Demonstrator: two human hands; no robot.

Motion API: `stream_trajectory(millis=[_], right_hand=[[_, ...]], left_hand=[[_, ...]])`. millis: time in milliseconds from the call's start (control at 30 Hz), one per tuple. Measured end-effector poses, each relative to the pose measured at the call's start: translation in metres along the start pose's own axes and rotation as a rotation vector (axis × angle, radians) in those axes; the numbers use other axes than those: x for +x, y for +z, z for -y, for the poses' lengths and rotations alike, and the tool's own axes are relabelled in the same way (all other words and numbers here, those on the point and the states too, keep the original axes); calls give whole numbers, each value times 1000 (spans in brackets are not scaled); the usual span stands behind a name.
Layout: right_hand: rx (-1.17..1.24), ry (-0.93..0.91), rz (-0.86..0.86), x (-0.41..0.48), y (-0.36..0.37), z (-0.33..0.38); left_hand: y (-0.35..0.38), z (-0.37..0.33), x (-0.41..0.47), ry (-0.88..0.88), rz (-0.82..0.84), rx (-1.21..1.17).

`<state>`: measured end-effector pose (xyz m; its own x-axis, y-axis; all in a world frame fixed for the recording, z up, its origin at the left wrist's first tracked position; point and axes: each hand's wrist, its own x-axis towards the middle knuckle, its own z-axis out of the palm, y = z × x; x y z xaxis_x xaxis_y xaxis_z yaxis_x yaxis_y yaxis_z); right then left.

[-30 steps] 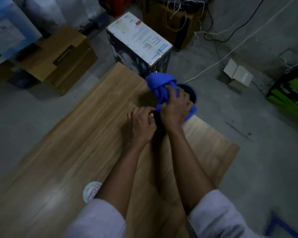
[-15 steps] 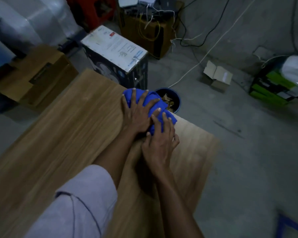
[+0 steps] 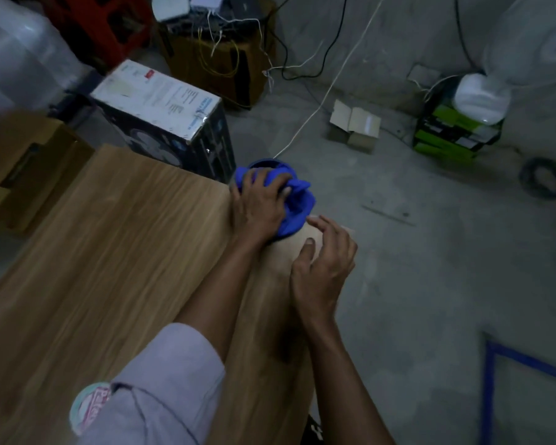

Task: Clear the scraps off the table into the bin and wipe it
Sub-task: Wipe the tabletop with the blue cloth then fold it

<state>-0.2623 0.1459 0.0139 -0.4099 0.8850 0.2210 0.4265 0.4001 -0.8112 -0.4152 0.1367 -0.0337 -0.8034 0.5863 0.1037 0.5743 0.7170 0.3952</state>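
Sweep-off step, by the look of it: pushing with the blue cloth (image 3: 297, 203) at the table (image 3: 126, 239) edge, toward the bin (image 3: 264, 162).

Left hand (image 3: 259, 205): palm down on the bunched cloth, fingers spread and nearly straight, pressing rather than gripping. Cloth heaped just beyond and to the right of those fingers, partly past the table edge.

Right hand (image 3: 325, 268): nearer the body than the left, just behind the cloth and apart from it. Fingers loosely bent and spread, nothing seen in them. Cannot tell whether resting on the wood or hovering just over it.

Bin: under and beyond the left hand, with only a slice of blue rim showing past the fingertips. Inside hidden by hand and cloth.

No scraps seen on the wood near either hand. Cannot tell whether any are caught beneath the cloth.

By the left sleeve (image 3: 161, 396): a round printed disc (image 3: 87, 409) flat on the table. Scrap or not, cannot tell.

Judged: clearing close to finished at this corner, and no sign that the broad stretch left of the left arm has been wiped.

Next move calls for nudging whatever sits under the cloth over the edge into the bin, without letting the cloth drop after it. Then drawing the cloth back across the wood left of the arms in flat passes, under firm palm pressure. Worth checking the disc by the sleeve.
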Motion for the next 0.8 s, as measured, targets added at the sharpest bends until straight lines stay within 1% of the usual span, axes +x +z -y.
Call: stream_trajectory(millis=[33, 67, 100, 200, 267, 300, 333, 367, 433, 467, 500, 567, 600, 667, 700, 767, 800], right_hand=[[24, -29, 19, -5, 2, -2], [38, -45, 37, -9, 3, -6], [39, -51, 49, -11, 3, -13], [36, -2, 5, -11, -3, -39], [31, 48, -66, -9, -11, -54], [22, 56, -97, -6, -16, -57], [11, 53, -117, -1, -21, -59], [-9, 38, -126, 3, -25, -60], [-60, -42, -118, 14, -32, -54], [-81, -97, -99, 22, -33, -48], [-96, -151, -52, 33, -33, -39], [-151, -254, 119, 59, -25, -21], [-193, -296, 223, 73, -19, -17], [-252, -317, 465, 95, -4, -20], [-281, -299, 588, 100, 3, -28], [-393, -270, 773, 100, 12, -53], [-481, -314, 814, 97, 13, -67]], left_hand=[[3, 5, -2, -71, 131, 85], [11, 5, -5, -99, 229, 137], [20, 0, -11, -83, 267, 168], [42, -41, -32, 50, 301, 169], [55, -64, -42, 138, 298, 82], [57, -73, -43, 167, 282, 0], [54, -80, -40, 160, 284, -120], [47, -85, -36, 113, 330, -292], [24, -85, -27, -68, 476, -776], [15, -79, -23, -131, 507, -977], [3, -73, -22, -147, 486, -1073], [-8, -61, -25, -168, 439, -1097], [-9, -56, -29, -219, 441, -1125], [-6, -52, -36, -335, 420, -1223], [-3, -50, -40, -380, 372, -1238], [1, -51, -48, -469, 219, -1086], [3, -51, -54, -504, 110, -980]])
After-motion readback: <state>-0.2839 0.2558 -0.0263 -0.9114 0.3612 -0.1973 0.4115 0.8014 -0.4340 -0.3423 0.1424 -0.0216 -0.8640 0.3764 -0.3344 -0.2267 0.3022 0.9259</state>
